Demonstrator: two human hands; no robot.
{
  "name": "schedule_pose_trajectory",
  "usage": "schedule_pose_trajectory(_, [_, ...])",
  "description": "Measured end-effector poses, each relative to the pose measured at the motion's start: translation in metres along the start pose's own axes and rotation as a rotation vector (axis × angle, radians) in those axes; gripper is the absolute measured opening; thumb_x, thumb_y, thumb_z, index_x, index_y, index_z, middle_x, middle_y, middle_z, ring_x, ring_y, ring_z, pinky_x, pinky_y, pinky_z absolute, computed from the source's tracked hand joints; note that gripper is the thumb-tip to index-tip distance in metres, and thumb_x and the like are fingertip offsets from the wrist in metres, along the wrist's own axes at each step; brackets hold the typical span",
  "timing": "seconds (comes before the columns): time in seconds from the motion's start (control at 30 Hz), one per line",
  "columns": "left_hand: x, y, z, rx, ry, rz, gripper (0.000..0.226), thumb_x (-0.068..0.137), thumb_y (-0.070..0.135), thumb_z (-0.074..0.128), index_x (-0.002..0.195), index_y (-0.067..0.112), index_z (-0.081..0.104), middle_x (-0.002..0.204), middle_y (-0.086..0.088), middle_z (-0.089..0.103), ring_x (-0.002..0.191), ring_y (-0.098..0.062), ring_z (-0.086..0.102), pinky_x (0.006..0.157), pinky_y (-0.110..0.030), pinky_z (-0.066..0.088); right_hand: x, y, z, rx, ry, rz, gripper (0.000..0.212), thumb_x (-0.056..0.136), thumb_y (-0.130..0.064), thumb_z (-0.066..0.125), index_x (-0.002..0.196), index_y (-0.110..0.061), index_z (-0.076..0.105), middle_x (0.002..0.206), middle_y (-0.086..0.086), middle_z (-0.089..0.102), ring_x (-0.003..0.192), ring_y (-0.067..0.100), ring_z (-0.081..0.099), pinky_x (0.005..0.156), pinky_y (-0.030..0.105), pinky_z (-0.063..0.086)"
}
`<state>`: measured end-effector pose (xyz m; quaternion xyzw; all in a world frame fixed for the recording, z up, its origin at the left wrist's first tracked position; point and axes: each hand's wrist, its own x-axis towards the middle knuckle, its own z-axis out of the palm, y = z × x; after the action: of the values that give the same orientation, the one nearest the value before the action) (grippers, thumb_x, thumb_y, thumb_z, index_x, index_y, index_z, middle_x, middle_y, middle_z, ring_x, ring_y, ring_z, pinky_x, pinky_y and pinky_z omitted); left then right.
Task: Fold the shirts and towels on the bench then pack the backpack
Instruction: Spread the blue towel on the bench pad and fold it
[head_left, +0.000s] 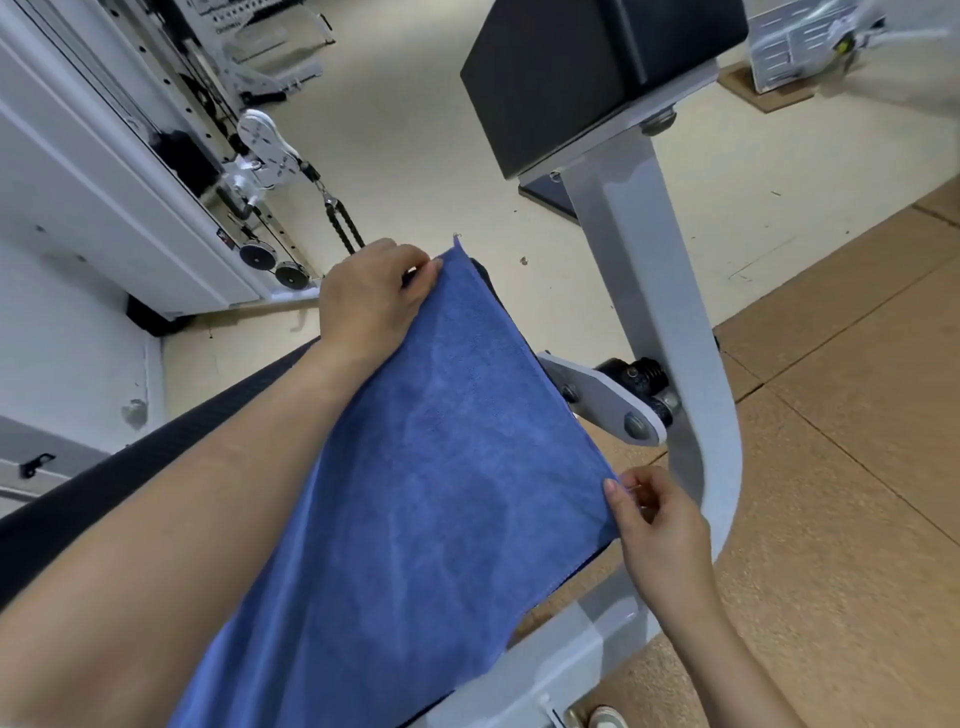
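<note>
A blue towel (431, 467) lies spread over the black padded bench (156, 457), covering most of its near end. My left hand (371, 301) pinches the towel's far corner at the top of the cloth. At the right edge, my right hand (654, 519) pinches the towel's other corner between thumb and fingers. The towel is stretched flat between the two hands. No shirts or backpack show in this view.
The bench's grey steel frame (670, 322) curves up on the right to a black pad (587, 78). A white cable machine (171, 156) stands at the left. Beige floor lies ahead, brown mats (857, 415) at the right. A shoe (605, 719) shows at the bottom.
</note>
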<state>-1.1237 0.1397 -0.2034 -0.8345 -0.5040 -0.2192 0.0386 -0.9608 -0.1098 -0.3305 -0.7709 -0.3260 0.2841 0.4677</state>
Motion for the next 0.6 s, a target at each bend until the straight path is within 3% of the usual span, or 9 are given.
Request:
schedule_pose_trajectory(0.07, [0.005, 0.001, 0.001, 0.037, -0.013, 0.001, 0.036, 0.097, 0.045, 0.048, 0.092, 0.019, 0.072, 0.084, -0.003, 0.065, 0.081, -0.025, 0.059, 0.066, -0.037, 0.044, 0.003, 0.005, 0.002, 0.078, -0.021, 0.078, 0.013, 0.091, -0.025, 0.065, 0.079, -0.024, 0.059, 0.072, -0.001, 0.062, 0.069, 0.017, 0.058, 0.058, 0.023, 0.045])
schedule_pose_trajectory(0.13, [0.01, 0.003, 0.001, 0.064, -0.037, -0.011, 0.037, 0.096, 0.047, 0.047, 0.092, 0.021, 0.072, 0.087, -0.003, 0.067, 0.084, -0.025, 0.06, 0.067, -0.036, 0.046, 0.003, 0.007, 0.002, 0.042, -0.03, 0.091, 0.012, 0.092, -0.026, 0.064, 0.081, -0.022, 0.059, 0.073, -0.002, 0.061, 0.068, 0.018, 0.057, 0.057, 0.025, 0.042])
schedule_pose_trajectory(0.2, [0.011, 0.006, -0.001, 0.089, -0.08, -0.042, 0.038, 0.097, 0.048, 0.044, 0.095, 0.021, 0.071, 0.09, -0.004, 0.066, 0.088, -0.027, 0.06, 0.066, -0.034, 0.042, -0.001, 0.002, 0.001, -0.091, 0.015, 0.017, 0.008, 0.093, -0.028, 0.06, 0.092, -0.021, 0.062, 0.085, -0.002, 0.061, 0.075, 0.016, 0.057, 0.06, 0.024, 0.038])
schedule_pose_trajectory(0.27, [0.008, 0.01, -0.006, 0.094, -0.129, -0.058, 0.042, 0.1, 0.046, 0.039, 0.097, 0.017, 0.069, 0.09, -0.009, 0.062, 0.092, -0.032, 0.057, 0.067, -0.035, 0.039, -0.007, -0.004, 0.001, -0.243, 0.087, -0.086, 0.023, 0.093, -0.027, 0.058, 0.113, -0.014, 0.061, 0.104, 0.004, 0.056, 0.089, 0.019, 0.056, 0.072, 0.027, 0.039])
schedule_pose_trajectory(0.37, [-0.02, 0.013, -0.022, -0.034, -0.033, -0.087, 0.034, 0.101, 0.035, 0.043, 0.109, 0.013, 0.067, 0.1, -0.013, 0.059, 0.1, -0.032, 0.053, 0.078, -0.034, 0.037, -0.02, -0.018, -0.001, -0.375, 0.126, -0.305, 0.034, 0.089, -0.018, 0.062, 0.121, -0.01, 0.057, 0.113, 0.008, 0.051, 0.102, 0.023, 0.048, 0.081, 0.034, 0.041])
schedule_pose_trajectory(0.43, [-0.063, 0.016, -0.037, -0.127, 0.065, -0.108, 0.022, 0.096, 0.023, 0.053, 0.108, 0.014, 0.068, 0.1, -0.008, 0.06, 0.096, -0.026, 0.054, 0.075, -0.026, 0.034, -0.029, -0.026, 0.0, -0.39, 0.077, -0.445, 0.037, 0.085, -0.01, 0.065, 0.121, -0.012, 0.057, 0.116, 0.004, 0.051, 0.104, 0.021, 0.046, 0.083, 0.037, 0.044])
schedule_pose_trajectory(0.6, [-0.222, 0.0, -0.066, -0.111, -0.013, -0.265, 0.022, 0.082, 0.002, 0.068, 0.097, 0.017, 0.071, 0.091, 0.005, 0.06, 0.079, -0.012, 0.052, 0.069, -0.018, 0.033, -0.057, -0.043, 0.02, -0.473, -0.221, -0.684, 0.047, 0.078, -0.003, 0.071, 0.124, -0.01, 0.062, 0.125, 0.006, 0.059, 0.11, 0.027, 0.059, 0.078, 0.043, 0.054])
